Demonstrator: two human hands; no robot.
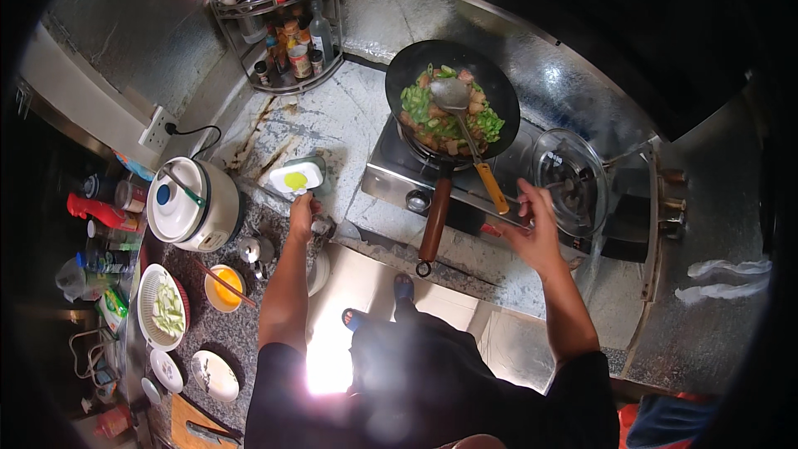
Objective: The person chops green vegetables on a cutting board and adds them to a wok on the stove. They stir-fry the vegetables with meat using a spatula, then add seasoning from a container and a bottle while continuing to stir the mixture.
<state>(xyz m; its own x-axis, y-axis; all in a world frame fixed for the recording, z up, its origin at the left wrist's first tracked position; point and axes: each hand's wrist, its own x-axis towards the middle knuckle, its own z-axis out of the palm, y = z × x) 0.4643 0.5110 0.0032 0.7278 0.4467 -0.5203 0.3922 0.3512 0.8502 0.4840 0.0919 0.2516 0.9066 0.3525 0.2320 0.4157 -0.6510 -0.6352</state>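
Observation:
My left hand (pixel 304 214) is closed at the near edge of a small box (pixel 309 171) with a white top and a yellow-green patch. What its fingers pinch is too small to make out. My right hand (pixel 534 229) hovers open over the stove's front edge, fingers apart, just right of the spatula (pixel 491 187). The spatula's yellow handle leans out of a black wok (pixel 401 62), while its metal blade rests on the food. Sliced green vegetables and pinkish-brown meat pieces (pixel 478 125) fill the wok, whose brown handle (pixel 436 216) points toward me.
A glass lid (pixel 544 145) lies on the stove's right side. Bottles and jars stand on a corner rack (pixel 241 66). On the left are a rice cooker (pixel 216 224), a bowl of yellow liquid (pixel 224 287), a basket of cut vegetables (pixel 150 312), and a knife (pixel 208 432) on a board.

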